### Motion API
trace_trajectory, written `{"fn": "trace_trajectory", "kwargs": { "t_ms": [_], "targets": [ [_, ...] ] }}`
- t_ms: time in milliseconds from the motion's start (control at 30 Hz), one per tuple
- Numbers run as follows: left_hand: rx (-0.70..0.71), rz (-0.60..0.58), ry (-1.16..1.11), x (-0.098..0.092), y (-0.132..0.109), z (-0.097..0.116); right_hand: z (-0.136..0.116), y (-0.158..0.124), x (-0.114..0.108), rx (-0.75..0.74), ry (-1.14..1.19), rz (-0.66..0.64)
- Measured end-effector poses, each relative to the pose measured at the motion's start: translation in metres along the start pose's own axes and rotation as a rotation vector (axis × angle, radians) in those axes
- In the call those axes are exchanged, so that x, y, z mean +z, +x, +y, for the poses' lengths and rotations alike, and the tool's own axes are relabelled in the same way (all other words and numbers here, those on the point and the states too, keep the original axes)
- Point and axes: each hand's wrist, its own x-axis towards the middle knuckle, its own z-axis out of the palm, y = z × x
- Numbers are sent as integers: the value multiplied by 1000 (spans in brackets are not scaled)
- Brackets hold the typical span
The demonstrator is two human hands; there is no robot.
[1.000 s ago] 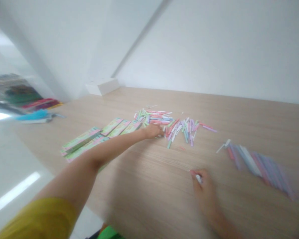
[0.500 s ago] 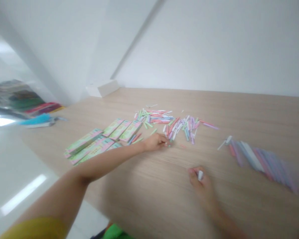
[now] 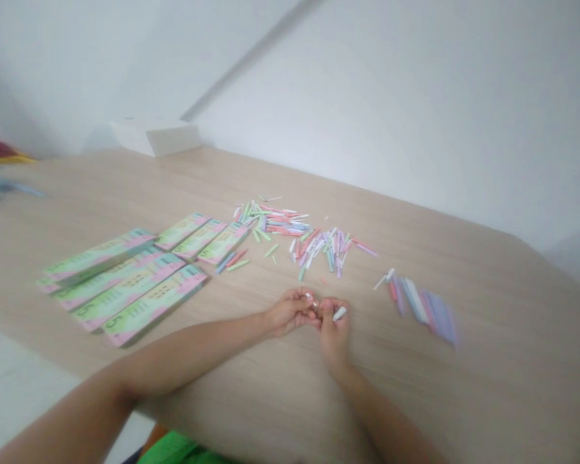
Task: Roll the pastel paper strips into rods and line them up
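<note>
Both hands meet just above the bench (image 3: pixel 468 393), fingertips touching. The right hand (image 3: pixel 334 332) is pinched on a short white piece (image 3: pixel 339 314), whose end sticks out past the thumb. The left hand (image 3: pixel 286 314) has its fingers curled toward the same spot (whether it grips anything is lost in blur).

The piece looks like a thin, stiff bit of plastic: very light, smooth and round enough to roll or slip. It is best taken by a fingertip pinch across its middle, not at the tip.

Beyond the hands lies a loose heap of pastel pieces (image 3: pixel 314 241). To the right is a tidy row of longer pastel sticks (image 3: pixel 423 308), and to the left are flat printed packs (image 3: pixel 130 293) laid side by side. A white box (image 3: pixel 167 138) stands at the far wall.
</note>
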Motion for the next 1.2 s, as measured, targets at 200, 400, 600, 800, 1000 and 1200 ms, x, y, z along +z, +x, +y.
{"fn": "trace_trajectory", "kwargs": {
  "t_ms": [200, 400, 600, 800, 1000, 1200],
  "targets": [
    [29, -28, -36, 1, -4, 2, 9, -15, 9, -23, 35, -34],
    [-1, -89, -2, 2, -4, 4, 3, -17, 3, -84, 99, -83],
    [41, -77, 70, 2, -4, 6, -1, -18, 0, -199, 68, -84],
    [21, -90, 216, -4, -8, 11, -1, -20, -4, -113, 77, -101],
    [37, -117, 428, -7, -8, 21, -4, -19, -4, -33, 77, -173],
    [290, 19, 657, -10, -11, 19, -6, -11, -2, 65, -12, -182]
  ]
}}
